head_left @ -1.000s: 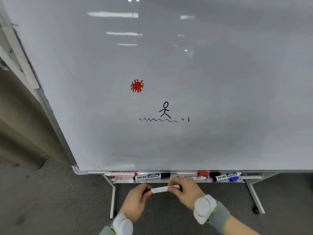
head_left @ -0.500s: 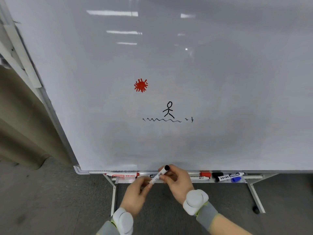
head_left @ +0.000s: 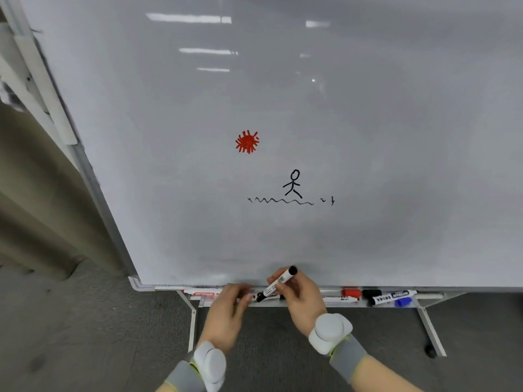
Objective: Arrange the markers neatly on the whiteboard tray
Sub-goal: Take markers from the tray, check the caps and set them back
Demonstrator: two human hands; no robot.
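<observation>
My right hand point(head_left: 300, 298) grips a white marker with a black cap point(head_left: 276, 284). The marker is tilted, cap up against the lower whiteboard, its other end down by the tray point(head_left: 311, 304). My left hand point(head_left: 227, 309) is blurred, with loosely curled fingers just left of that lower end, apparently apart from it. On the tray lie a red-labelled marker point(head_left: 202, 293) at the left, a white marker with a red cap point(head_left: 341, 299), a black-capped marker point(head_left: 392, 296) lying askew and a blue cap point(head_left: 403, 302). My hands hide the markers behind them.
The whiteboard point(head_left: 368, 123) fills the view, with a red sun point(head_left: 247, 141) and a black stick figure point(head_left: 293, 183) drawn on it. Its metal stand legs point(head_left: 430, 329) reach down to grey carpet. A beige curtain point(head_left: 34, 207) hangs at the left.
The marker was held level in both hands below the tray. My right hand has lifted and tilted it cap-up over the tray. My left hand has slipped off its lower end.
</observation>
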